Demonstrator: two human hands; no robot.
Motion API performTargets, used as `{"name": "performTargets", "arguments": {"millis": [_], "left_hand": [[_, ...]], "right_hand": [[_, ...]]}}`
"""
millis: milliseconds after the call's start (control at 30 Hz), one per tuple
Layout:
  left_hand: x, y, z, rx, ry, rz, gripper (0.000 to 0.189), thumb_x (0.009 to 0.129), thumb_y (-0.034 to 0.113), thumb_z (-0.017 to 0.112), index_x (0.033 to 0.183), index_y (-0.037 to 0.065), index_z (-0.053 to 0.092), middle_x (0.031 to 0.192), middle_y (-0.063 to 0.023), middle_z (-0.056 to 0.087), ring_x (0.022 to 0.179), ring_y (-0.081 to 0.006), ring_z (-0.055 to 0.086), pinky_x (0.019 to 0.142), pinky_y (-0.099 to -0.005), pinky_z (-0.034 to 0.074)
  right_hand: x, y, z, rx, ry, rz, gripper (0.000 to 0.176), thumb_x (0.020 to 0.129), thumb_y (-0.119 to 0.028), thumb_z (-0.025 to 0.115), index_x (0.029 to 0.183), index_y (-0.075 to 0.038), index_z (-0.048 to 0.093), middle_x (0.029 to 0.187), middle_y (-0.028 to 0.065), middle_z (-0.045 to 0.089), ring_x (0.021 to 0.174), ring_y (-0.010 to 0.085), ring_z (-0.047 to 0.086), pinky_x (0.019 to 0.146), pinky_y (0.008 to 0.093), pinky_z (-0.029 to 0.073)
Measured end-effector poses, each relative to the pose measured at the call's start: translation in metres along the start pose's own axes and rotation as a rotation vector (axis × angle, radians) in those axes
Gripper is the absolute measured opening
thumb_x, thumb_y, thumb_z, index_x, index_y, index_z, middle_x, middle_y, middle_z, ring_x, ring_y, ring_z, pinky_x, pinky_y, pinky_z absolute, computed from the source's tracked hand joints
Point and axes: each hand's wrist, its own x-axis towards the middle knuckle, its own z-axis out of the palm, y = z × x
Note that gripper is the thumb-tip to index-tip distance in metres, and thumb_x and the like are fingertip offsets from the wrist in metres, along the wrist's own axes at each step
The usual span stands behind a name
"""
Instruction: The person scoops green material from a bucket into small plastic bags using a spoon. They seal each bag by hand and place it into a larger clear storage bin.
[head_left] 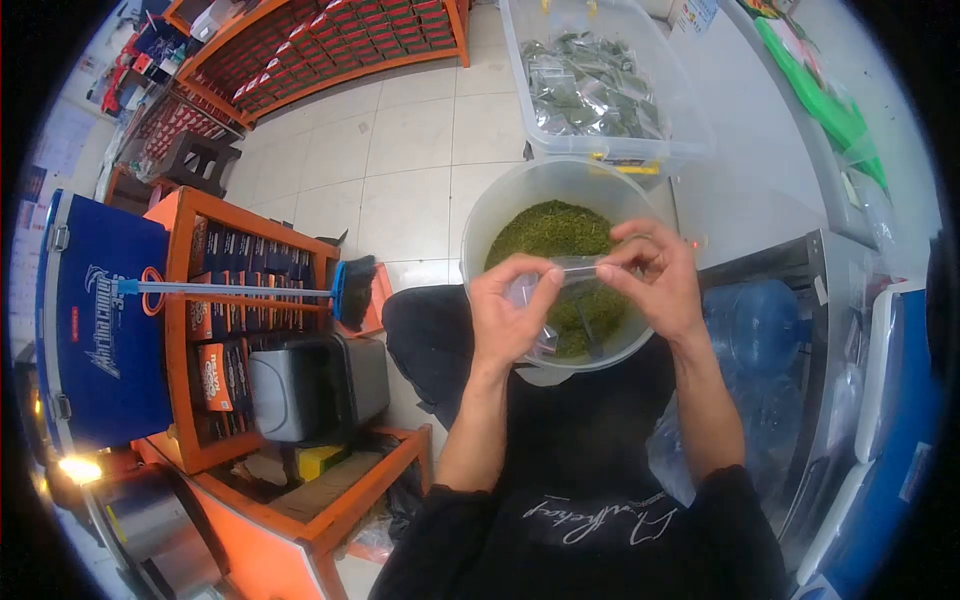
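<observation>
My left hand (512,312) and my right hand (662,283) pinch the top edge of a small clear plastic bag (577,268) between thumbs and forefingers. The edge is stretched straight between them. Below the bag stands a round translucent bucket (480,212), close in front of my lap. Dry green crumbled material (550,222) lies inside it. A dark, narrow object (588,325) rests on that material, partly hidden by the bag and my hands. More clear plastic (545,342) shows beside my left hand at the bucket's near left side.
Beyond the bucket, a clear plastic bin (520,75) holds many filled bags (595,88). Left are an orange shelf (180,330) with boxes, a blue cooler (105,330), a broom (352,292) and a grey bin (315,388). Large blue water bottles (755,325) stand at right.
</observation>
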Motion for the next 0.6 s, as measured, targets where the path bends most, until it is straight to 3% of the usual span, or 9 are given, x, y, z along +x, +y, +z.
{"name": "performTargets", "arguments": {"millis": [67, 100, 167, 233, 267, 333, 400, 467, 600], "left_hand": [[-0.001, -0.005, -0.001, 0.006, -0.041, -0.022, 0.01, 0.087, 0.005, 0.075, 0.095, 0.0, 0.071, 0.091, -0.0042, 0.069, 0.081, -0.0086, 0.06, 0.07, -0.0235, 0.049], [0.001, -0.006, -0.003, -0.055, -0.118, -0.078, 0.021, 0.087, 0.005, 0.075, 0.106, 0.001, 0.066, 0.098, -0.0052, 0.068, 0.082, -0.0097, 0.061, 0.071, -0.0238, 0.05], [0.002, -0.012, -0.008, -0.113, -0.194, -0.135, 0.032, 0.088, 0.004, 0.074, 0.117, 0.002, 0.062, 0.105, -0.0062, 0.067, 0.083, -0.0108, 0.061, 0.071, -0.0242, 0.051], [0.002, -0.017, -0.011, -0.195, -0.384, -0.194, 0.06, 0.086, 0.002, 0.075, 0.138, 0.006, 0.045, 0.113, -0.0091, 0.065, 0.084, -0.0101, 0.063, 0.067, -0.0241, 0.052], [0.001, -0.016, -0.011, -0.193, -0.385, -0.192, 0.06, 0.086, 0.002, 0.075, 0.138, 0.006, 0.045, 0.113, -0.0091, 0.065, 0.084, -0.0101, 0.063, 0.067, -0.0241, 0.052], [0.003, -0.009, -0.008, -0.305, -0.427, -0.334, 0.07, 0.085, 0.0, 0.076, 0.143, 0.006, 0.038, 0.11, -0.0091, 0.065, 0.09, -0.0129, 0.065, 0.072, -0.0262, 0.054], [0.006, -0.006, -0.006, -0.302, -0.442, -0.315, 0.071, 0.085, 0.0, 0.076, 0.144, 0.005, 0.038, 0.111, -0.0099, 0.065, 0.094, -0.0142, 0.066, 0.073, -0.0271, 0.055], [0.009, -0.008, -0.009, -0.294, -0.442, -0.298, 0.071, 0.084, 0.0, 0.076, 0.144, 0.004, 0.037, 0.113, -0.0108, 0.065, 0.098, -0.0155, 0.067, 0.074, -0.0279, 0.056], [0.008, -0.016, -0.011, -0.132, -0.478, -0.178, 0.073, 0.086, 0.001, 0.075, 0.147, 0.003, 0.034, 0.105, -0.011, 0.067, 0.089, -0.0155, 0.068, 0.073, -0.0276, 0.056]], "right_hand": [[0.004, 0.005, -0.012, -0.085, -0.086, 0.108, 0.039, 0.083, 0.001, 0.078, 0.117, 0.0, 0.059, 0.092, 0.0067, 0.072, 0.089, 0.0126, 0.068, 0.077, 0.0271, 0.053], [0.012, 0.004, -0.02, -0.085, -0.087, 0.101, 0.039, 0.083, 0.001, 0.078, 0.117, 0.0, 0.059, 0.092, 0.0067, 0.072, 0.089, 0.0126, 0.068, 0.077, 0.0271, 0.053], [0.035, -0.005, -0.035, -0.246, 0.14, -0.05, 0.034, 0.082, 0.001, 0.078, 0.112, 0.0, 0.062, 0.094, 0.0071, 0.072, 0.086, 0.014, 0.068, 0.076, 0.0264, 0.054], [0.063, -0.022, -0.03, -0.091, 0.457, -0.35, 0.031, 0.084, -0.001, 0.078, 0.111, 0.002, 0.064, 0.107, 0.0099, 0.07, 0.09, 0.0146, 0.068, 0.076, 0.0249, 0.053], [0.064, -0.026, -0.018, -0.09, 0.458, -0.353, 0.031, 0.084, -0.001, 0.078, 0.111, 0.002, 0.064, 0.107, 0.0099, 0.07, 0.09, 0.0146, 0.068, 0.076, 0.0249, 0.053], [0.063, -0.033, 0.004, -0.008, 0.284, -0.41, 0.032, 0.084, -0.009, 0.079, 0.112, 0.0, 0.066, 0.118, 0.0117, 0.066, 0.098, 0.0181, 0.066, 0.079, 0.0293, 0.054], [0.044, -0.02, 0.009, -0.537, -0.077, -0.318, 0.03, 0.083, -0.016, 0.078, 0.11, -0.004, 0.069, 0.122, 0.0118, 0.064, 0.105, 0.0236, 0.064, 0.084, 0.0359, 0.052], [0.03, -0.003, 0.017, -0.68, -0.324, -0.39, 0.025, 0.081, -0.019, 0.077, 0.102, -0.007, 0.072, 0.116, 0.0124, 0.065, 0.104, 0.0277, 0.063, 0.088, 0.0391, 0.049], [0.027, 0.008, 0.021, -0.62, -0.378, -0.165, 0.017, 0.08, -0.018, 0.077, 0.091, -0.005, 0.071, 0.106, 0.0128, 0.067, 0.097, 0.0294, 0.063, 0.088, 0.0386, 0.049]]}}
